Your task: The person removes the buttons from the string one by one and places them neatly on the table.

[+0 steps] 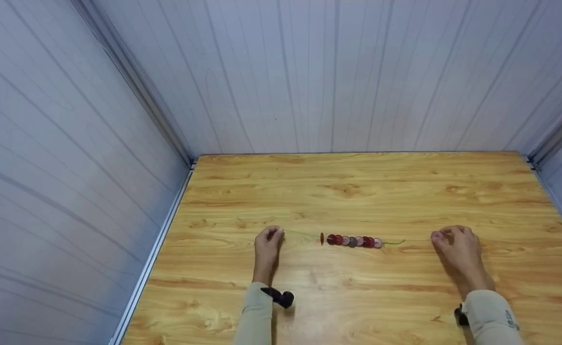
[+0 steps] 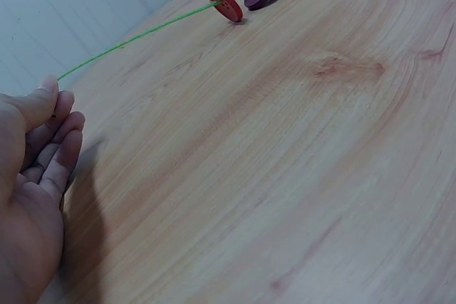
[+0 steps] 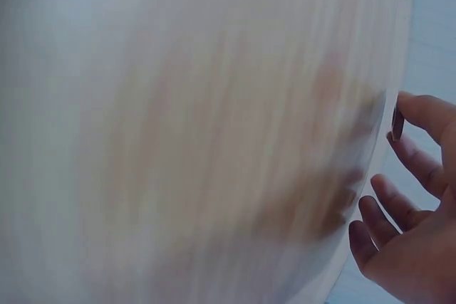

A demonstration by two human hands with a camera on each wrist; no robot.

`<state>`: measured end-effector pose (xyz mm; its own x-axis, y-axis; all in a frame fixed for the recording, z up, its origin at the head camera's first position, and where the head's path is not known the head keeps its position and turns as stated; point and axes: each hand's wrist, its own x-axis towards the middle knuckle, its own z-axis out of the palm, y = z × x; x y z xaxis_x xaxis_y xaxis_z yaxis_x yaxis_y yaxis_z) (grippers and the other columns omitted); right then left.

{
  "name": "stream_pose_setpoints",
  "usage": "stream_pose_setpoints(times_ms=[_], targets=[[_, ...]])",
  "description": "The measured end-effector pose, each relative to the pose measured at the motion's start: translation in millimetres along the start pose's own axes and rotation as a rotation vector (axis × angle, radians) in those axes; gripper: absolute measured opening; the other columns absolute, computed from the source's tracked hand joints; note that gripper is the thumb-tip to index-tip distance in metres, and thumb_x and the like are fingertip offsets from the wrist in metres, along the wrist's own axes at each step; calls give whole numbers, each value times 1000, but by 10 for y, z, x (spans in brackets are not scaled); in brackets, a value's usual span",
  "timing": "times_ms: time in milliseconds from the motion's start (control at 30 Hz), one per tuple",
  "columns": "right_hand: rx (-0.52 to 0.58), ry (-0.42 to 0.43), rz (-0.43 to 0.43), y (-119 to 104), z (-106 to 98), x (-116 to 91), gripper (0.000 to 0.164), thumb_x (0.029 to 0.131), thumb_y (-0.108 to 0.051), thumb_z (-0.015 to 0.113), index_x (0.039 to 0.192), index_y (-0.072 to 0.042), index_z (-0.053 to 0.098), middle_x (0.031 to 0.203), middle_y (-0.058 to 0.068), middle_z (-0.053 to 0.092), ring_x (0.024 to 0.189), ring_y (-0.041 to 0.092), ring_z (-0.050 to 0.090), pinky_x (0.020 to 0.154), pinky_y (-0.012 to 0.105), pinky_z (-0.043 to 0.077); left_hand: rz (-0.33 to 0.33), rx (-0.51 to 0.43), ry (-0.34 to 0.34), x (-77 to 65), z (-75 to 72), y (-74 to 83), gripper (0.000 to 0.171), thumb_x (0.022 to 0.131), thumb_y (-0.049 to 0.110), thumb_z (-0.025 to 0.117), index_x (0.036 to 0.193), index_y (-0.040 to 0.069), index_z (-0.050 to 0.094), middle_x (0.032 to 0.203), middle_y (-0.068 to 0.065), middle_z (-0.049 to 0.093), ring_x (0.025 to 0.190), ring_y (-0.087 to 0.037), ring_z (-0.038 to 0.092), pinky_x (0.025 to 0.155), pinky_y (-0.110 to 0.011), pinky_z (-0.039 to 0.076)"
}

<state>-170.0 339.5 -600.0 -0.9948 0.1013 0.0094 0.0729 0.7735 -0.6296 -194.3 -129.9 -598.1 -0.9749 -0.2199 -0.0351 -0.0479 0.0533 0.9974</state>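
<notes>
A green string (image 2: 142,33) runs from my left hand (image 1: 267,247), whose thumb and forefinger pinch its end, to a row of flat round buttons (image 1: 353,241) in dark red, pink and grey. One red button (image 2: 225,5) stands upright on the string, a little apart from the row on the side of my left hand. Out to the right, beyond the row and its loose string tail (image 1: 395,242), my right hand (image 1: 461,247) pinches a single button (image 3: 397,120) between thumb and forefinger, seen edge-on in the right wrist view. Its other fingers are loosely bent.
The wood-grain table (image 1: 348,191) lies under both hands. Pale panel walls (image 1: 310,76) rise along its back and sides. A black wrist camera (image 1: 281,298) sticks out from the left sleeve, and another dark device (image 1: 461,316) sits at the right cuff.
</notes>
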Motion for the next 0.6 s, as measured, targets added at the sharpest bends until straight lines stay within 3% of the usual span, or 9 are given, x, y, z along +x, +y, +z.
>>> stream_pose_setpoints(times_ms=[167, 333, 600], targets=[[-17, 25, 44, 44, -56, 31, 51, 98, -40, 52, 122, 5, 53, 134, 36, 34, 120, 55, 30, 94, 68, 25, 0, 1, -9, -4, 2, 14, 15, 92, 3, 61, 96, -12, 63, 90, -22, 64, 85, -35, 61, 78, -44, 53], [-33, 32, 84, 94, -79, 45, 52, 98, -42, 50, 122, 3, 54, 133, 34, 35, 120, 54, 29, 93, 65, 26, -21, -7, -33, 40, -4, -85, 18, 94, 6, 60, 99, -10, 63, 94, -25, 64, 90, -40, 60, 78, -43, 53], [-51, 35, 135, 125, -84, 60, 50, 99, -41, 50, 123, 3, 53, 135, 34, 34, 122, 54, 27, 97, 65, 23, -16, -9, -4, 138, 12, -308, 17, 93, 12, 63, 97, -5, 66, 87, -13, 66, 79, -22, 61, 68, -28, 51]])
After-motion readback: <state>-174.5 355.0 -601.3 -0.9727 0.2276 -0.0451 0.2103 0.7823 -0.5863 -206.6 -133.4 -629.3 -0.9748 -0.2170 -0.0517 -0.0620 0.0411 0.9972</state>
